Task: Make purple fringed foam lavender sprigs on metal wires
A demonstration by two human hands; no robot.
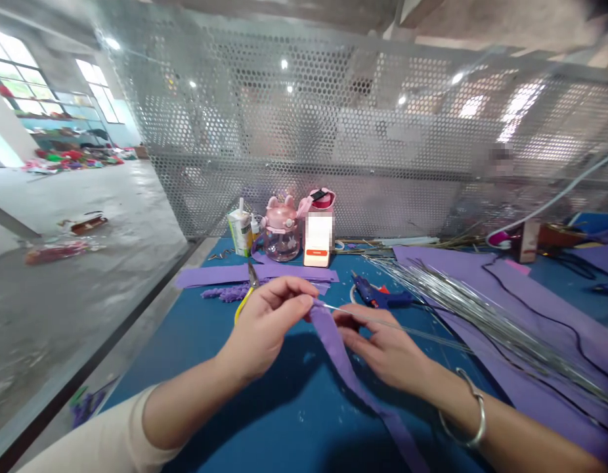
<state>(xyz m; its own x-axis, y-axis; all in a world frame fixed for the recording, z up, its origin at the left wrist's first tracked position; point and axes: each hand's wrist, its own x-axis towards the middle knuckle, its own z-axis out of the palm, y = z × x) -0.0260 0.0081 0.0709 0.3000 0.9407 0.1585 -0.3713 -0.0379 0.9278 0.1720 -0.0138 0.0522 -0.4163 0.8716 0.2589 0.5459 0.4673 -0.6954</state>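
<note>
My left hand (267, 322) is closed, its thumb and index finger pinching the top end of a narrow purple strip (333, 341) together with the tip of a thin metal wire (407, 328). From that pinch the strip hangs down toward the table's front edge, twisting slightly. My right hand (383, 345), a bangle on its wrist, is closed at the strip's right edge with curled fingers; the fingertips are partly hidden. The wire runs rightward over this hand. Behind my left hand lie yellow-handled scissors (253, 279), partly covered by it.
Flat purple strips (289, 270) and a fuzzy purple stem (225, 293) lie at the back. A blue glue gun (377, 293) rests beside a wire bundle (481, 322) on purple sheets (540, 394). A pink bottle (282, 230), phone (317, 243) and carton (241, 230) stand before a perforated metal screen (264, 125).
</note>
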